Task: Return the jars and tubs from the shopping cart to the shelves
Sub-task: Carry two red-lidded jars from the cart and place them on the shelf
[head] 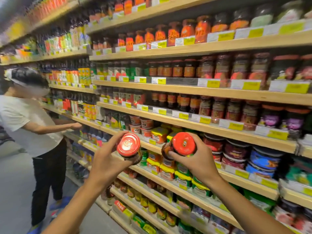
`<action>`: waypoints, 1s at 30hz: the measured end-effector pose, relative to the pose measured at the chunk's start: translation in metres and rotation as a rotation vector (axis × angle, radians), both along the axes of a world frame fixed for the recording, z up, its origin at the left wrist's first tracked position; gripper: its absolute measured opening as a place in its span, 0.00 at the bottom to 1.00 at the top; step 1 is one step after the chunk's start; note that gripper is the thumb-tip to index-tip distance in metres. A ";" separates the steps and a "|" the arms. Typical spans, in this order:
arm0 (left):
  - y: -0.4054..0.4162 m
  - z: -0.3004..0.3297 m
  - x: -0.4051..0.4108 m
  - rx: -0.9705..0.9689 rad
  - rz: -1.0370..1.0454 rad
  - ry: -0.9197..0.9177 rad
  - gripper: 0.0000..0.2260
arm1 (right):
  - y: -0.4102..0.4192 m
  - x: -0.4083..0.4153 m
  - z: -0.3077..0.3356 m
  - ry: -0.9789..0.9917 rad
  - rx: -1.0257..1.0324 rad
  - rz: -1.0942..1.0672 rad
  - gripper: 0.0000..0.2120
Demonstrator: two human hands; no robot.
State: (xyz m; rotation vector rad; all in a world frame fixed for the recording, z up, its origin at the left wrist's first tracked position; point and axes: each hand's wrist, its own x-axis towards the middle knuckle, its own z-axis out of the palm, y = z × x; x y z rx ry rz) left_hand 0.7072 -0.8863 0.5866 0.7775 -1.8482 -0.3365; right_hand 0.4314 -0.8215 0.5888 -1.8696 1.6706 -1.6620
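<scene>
two jars are up in front of the shelving, one in each hand. the left hand (108,160) has its fingers wrapped round the dark glass body of the left jar (130,148), thumb on the near side, red lid tipped toward the camera. the right hand (200,159) has its fingers curled tight about the right jar (181,145), thumb across the glass below its orange-red lid, this lid also tilted toward the viewer. the two jars sit near each other but apart, level with the shelf of small tubs (159,135). both forearms reach up and forward from the bottom of the view, wrists bent back a little, bare to the elbow. behind them run wooden shelves (185,125) in at least six tiers, packed with jars too many and too blurred to count, yellow price tags (235,126) along each edge. one other person (30,119) stands at the left in a white shirt, reaching one arm into a shelf.
</scene>
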 end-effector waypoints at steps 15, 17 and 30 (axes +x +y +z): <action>-0.204 0.048 -0.033 -0.111 -0.107 0.047 0.40 | -0.160 -0.018 0.046 -0.020 -0.103 -0.115 0.35; -0.226 0.053 -0.029 -0.123 -0.132 0.049 0.40 | -0.176 -0.009 0.052 -0.019 -0.112 -0.123 0.35; -0.367 0.115 0.005 -0.237 -0.395 0.157 0.36 | -0.273 0.061 0.123 -0.004 -0.362 -0.335 0.32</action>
